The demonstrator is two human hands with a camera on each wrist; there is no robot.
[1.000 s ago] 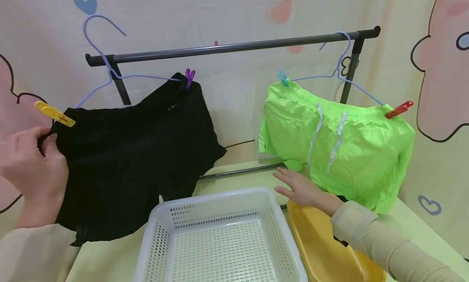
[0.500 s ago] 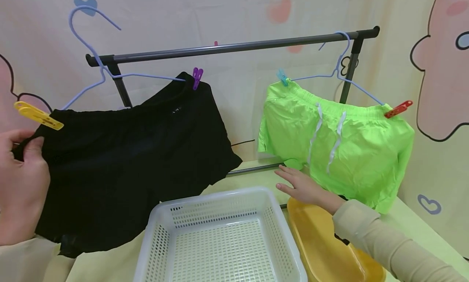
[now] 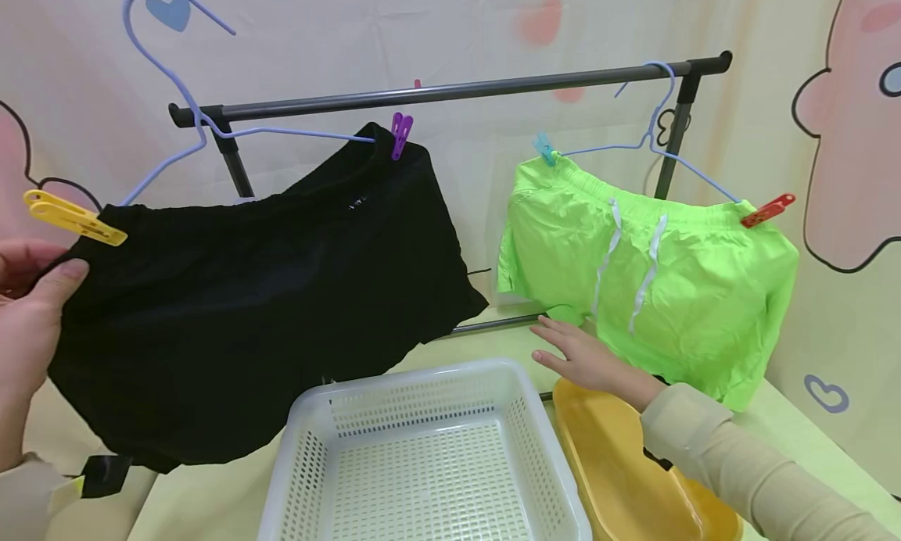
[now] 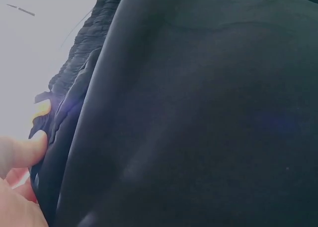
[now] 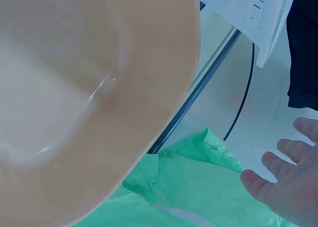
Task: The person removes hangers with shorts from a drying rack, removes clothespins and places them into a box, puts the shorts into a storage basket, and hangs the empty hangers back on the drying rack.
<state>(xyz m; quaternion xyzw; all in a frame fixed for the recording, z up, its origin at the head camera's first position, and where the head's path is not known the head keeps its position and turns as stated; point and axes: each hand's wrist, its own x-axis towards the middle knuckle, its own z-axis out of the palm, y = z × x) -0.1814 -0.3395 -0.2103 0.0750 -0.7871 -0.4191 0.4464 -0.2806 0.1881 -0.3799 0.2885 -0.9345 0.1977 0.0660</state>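
Observation:
My left hand pinches the side edge of the black shorts, just below a yellow clothespin. A purple clothespin fixes the other end of the waistband to a blue hanger, whose hook stands above the rail in the head view. In the left wrist view the thumb presses on the black fabric. My right hand has its fingers spread and holds nothing, beside the neon green shorts and above the yellow tray.
A dark metal rack with a rail crosses the back. The green shorts hang there from a second blue hanger with a light blue clothespin and a red clothespin. In front stands a white perforated basket.
The left hand shifts leftward at first. The black shorts spread wider and swing to the right, and their hanger's hook rises higher above the rail. The right hand stays nearly still.

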